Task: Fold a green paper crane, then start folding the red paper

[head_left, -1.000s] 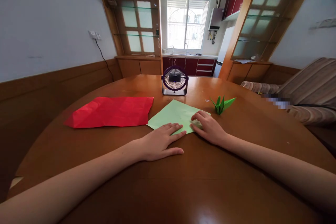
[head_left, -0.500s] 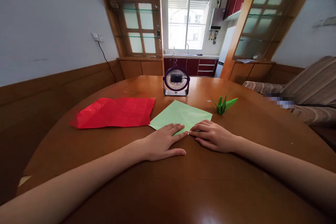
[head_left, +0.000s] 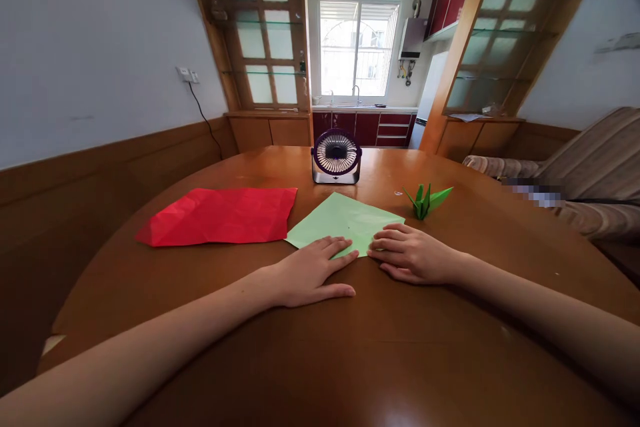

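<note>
Currently pressing light green paper sheet (head_left: 345, 220) flat on wooden table (head_left: 320, 347), both hands at near corner.

Lies as a diamond, long axis running from near corner away toward small desk fan (head_left: 336, 157). Left hand (head_left: 305, 273): fingers spread flat, tips on near-left edge, gripping nothing. Right hand (head_left: 410, 255): fingers extended together, laid on near-right edge, also gripping nothing; both equally near, fingertips almost meeting. Beside: red paper sheet (head_left: 220, 215) to left, folded green crane (head_left: 425, 200) to right, apart from sheet.

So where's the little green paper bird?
In the head view, the green paper crane stands on the table, right of the small fan and just beyond the right hand.
</note>
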`<action>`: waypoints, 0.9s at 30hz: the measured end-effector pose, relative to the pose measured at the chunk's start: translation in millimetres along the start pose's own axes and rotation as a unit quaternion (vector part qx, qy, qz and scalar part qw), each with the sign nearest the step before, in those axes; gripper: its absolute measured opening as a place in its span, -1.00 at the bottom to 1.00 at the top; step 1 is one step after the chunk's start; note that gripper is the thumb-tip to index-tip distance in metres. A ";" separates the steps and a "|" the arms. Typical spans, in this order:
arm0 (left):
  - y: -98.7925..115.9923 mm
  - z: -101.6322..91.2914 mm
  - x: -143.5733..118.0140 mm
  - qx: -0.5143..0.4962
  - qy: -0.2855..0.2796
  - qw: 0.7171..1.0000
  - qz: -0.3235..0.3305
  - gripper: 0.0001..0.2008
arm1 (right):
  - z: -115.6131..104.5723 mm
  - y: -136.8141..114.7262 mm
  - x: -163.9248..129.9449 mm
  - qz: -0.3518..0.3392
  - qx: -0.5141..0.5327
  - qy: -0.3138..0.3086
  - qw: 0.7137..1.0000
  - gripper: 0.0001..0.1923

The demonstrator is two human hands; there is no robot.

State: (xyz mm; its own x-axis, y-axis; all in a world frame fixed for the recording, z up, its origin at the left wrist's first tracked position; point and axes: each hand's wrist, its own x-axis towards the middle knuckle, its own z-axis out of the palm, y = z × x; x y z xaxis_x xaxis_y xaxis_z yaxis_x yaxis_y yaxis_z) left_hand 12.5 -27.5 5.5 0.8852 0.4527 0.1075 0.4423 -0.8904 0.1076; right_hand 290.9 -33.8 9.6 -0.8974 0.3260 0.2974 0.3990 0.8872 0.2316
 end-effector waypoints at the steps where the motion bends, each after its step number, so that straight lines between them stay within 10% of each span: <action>1: 0.2 -0.3 0.0 0.000 0.000 1.000 -0.001 -0.27 | -0.7 1.1 -0.9 -0.003 0.004 0.002 1.000 -0.69; 22: 1.1 -1.6 1.4 0.018 0.018 0.999 0.019 -0.31 | -5.3 9.5 -19.3 0.050 0.090 0.101 0.990 -0.77; 27: 1.6 0.2 3.5 0.024 0.038 0.999 0.026 -0.36 | 2.8 -1.2 -6.8 0.048 0.135 0.044 0.989 -0.65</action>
State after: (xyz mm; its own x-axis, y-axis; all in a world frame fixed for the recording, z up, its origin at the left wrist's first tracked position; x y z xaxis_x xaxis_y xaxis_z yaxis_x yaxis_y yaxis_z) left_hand 16.3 -27.3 5.8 0.8940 0.4070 0.1873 0.4048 -0.9129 0.0521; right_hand 295.9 -36.2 4.7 -0.8337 0.3930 0.3880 0.4052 0.9127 -0.0540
